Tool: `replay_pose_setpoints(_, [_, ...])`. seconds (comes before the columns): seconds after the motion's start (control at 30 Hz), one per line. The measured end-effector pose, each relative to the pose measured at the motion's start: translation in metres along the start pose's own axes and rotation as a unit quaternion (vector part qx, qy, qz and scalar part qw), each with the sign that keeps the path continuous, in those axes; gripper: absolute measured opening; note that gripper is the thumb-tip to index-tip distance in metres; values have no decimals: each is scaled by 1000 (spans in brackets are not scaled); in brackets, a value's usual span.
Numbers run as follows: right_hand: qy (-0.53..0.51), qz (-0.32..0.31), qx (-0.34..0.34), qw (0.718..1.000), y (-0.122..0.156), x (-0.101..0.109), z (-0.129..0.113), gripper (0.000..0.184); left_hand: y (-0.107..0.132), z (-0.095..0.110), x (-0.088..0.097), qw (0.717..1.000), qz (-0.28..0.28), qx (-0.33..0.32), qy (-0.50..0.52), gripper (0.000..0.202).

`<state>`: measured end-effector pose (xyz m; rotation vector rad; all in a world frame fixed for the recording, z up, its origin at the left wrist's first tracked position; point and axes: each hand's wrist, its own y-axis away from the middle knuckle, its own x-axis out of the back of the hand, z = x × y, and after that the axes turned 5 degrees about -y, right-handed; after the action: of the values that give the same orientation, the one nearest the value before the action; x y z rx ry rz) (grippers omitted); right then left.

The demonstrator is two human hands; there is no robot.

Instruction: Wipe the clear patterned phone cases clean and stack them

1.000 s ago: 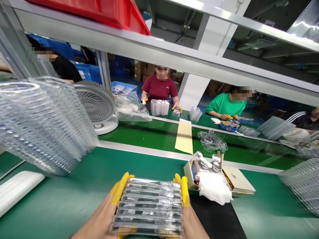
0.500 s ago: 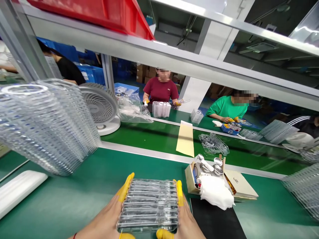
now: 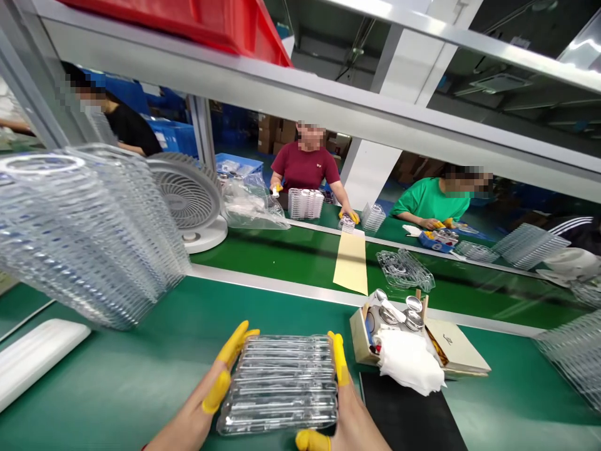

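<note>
The person's left hand [image 3: 197, 401] and right hand [image 3: 350, 407], their fingers [image 3: 224, 357] capped in yellow rubber cots, held a stack of clear plastic blister trays [image 3: 279, 385] between them. The grip was closed on the stack from both sides, and the stack was lifted just above the green desk [image 3: 107, 376], near its front edge. A much taller stack of the same kind of clear trays [image 3: 89, 238] leaned at the left, beside a white desk fan [image 3: 185, 200]. To the right of the hands stood an open cardboard box [image 3: 364, 332] holding round metal parts [image 3: 399, 310], with a crumpled white cloth [image 3: 408, 362] lying against it and a black mat [image 3: 404, 416] just in front. More clear trays [image 3: 575, 357] sat at the right edge of the view. Across the desk lay a pale yellow sheet of paper [image 3: 350, 263]. Beyond it, a co-worker in a red shirt [image 3: 305, 168] stood behind a row of trays [image 3: 305, 203], and another in a green shirt [image 3: 425, 202] worked at a small blue tray [image 3: 436, 241]. A red crate [image 3: 178, 15] sat on the shelf overhead
</note>
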<state>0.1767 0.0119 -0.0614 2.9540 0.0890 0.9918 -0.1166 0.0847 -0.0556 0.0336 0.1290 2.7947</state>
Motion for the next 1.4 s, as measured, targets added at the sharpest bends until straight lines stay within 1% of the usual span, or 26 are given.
replay_pose_setpoints(0.1, [18,3,24,1000,2,1,-1,148,-14,4,-9,1000,17,18,16,87])
replay_pose_setpoints(0.17, [14,7,34,999,1,2,2,137,-18,10,-12,999,28,23,25,79])
replay_pose_setpoints(0.23, [3,6,46,999,0,1,7,131,-17,17,-14,999,32,25,34,77])
replay_pose_setpoints(0.27, [1,6,52,999,-2,0,10,133,-15,20,-14,998,29,31,39,78])
replay_pose_setpoints(0.37, [17,13,66,998,-3,-5,16,149,-10,27,-15,997,11,62,36,83])
replay_pose_setpoints(0.4, [20,13,69,997,-3,-5,16,151,-10,28,-16,997,5,75,33,84])
replay_pose_setpoints(0.43, [20,10,70,997,-2,-3,15,149,-11,29,-16,996,2,88,32,84])
replay_pose_setpoints(0.5, [4,0,63,998,0,3,10,137,-13,32,-17,993,7,109,41,84])
replay_pose_setpoints(0.57, [-17,-6,42,999,1,8,4,131,-15,36,-20,991,18,118,66,85])
replay_pose_setpoints(0.67, [-25,-10,22,999,2,9,-2,141,-13,46,-26,991,16,108,78,83])
replay_pose_setpoints(0.73, [-10,-19,29,999,1,5,-3,148,-11,52,-29,994,16,93,49,81])
replay_pose_setpoints(0.83, [14,-31,28,999,-1,3,-2,152,-12,52,-27,997,19,70,-19,85])
replay_pose_setpoints(0.93, [-8,-44,13,999,-1,9,-6,147,-17,46,-21,997,2,74,-29,86])
replay_pose_setpoints(1.0, [-51,-34,1,998,-1,16,-12,144,-19,42,-19,996,-7,85,10,83])
replay_pose_setpoints(1.07, [-81,-32,-16,996,0,22,-21,146,-17,40,-18,995,-14,92,46,83])
replay_pose_setpoints(1.13, [-71,-52,-32,996,2,25,-30,149,-15,41,-20,995,-10,87,52,88])
replay_pose_setpoints(1.2, [-36,-64,-44,996,4,24,-35,148,-12,45,-23,996,0,80,43,93])
replay_pose_setpoints(1.3, [-10,-51,-38,998,6,17,-31,141,-11,49,-29,996,18,72,49,102])
replay_pose_setpoints(1.4, [-31,-17,3,999,8,11,-20,133,-12,49,-30,995,32,66,61,101])
